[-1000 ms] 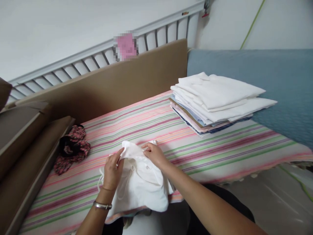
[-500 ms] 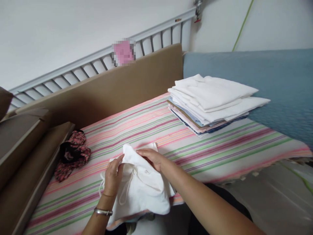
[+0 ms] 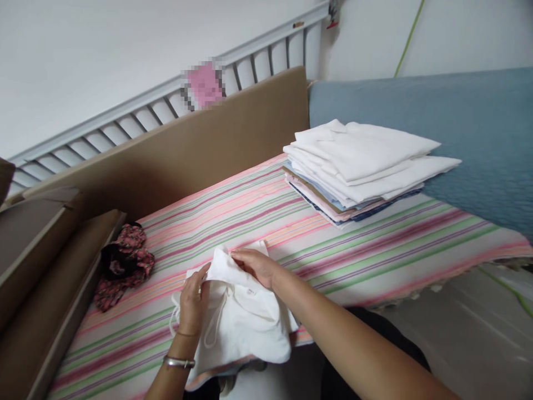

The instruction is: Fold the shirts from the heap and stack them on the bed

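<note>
Right hand (image 3: 259,269) has edged leftward, fingers curled, hold unclear; left hand (image 3: 192,304) pinches white cloth (image 3: 245,328) beside them, seemingly steadying it.

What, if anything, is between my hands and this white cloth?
Nothing visible: the left hand and right hand both touch the white cloth directly. The folded stack lies farther back to the right, apart from them.

At the lower centre, the left hand (image 3: 192,300) (a bracelet (image 3: 179,363) on its wrist) grasps the upper edge of a white garment (image 3: 244,328); the right hand (image 3: 256,265) curls over the fabric beside it. Beneath lies a striped cloth (image 3: 204,222). Right of centre sits a pile (image 3: 366,158) of folded clothes, white on top. A brown board (image 3: 200,150) crosses the upper left, below a radiator (image 3: 137,119).
</note>
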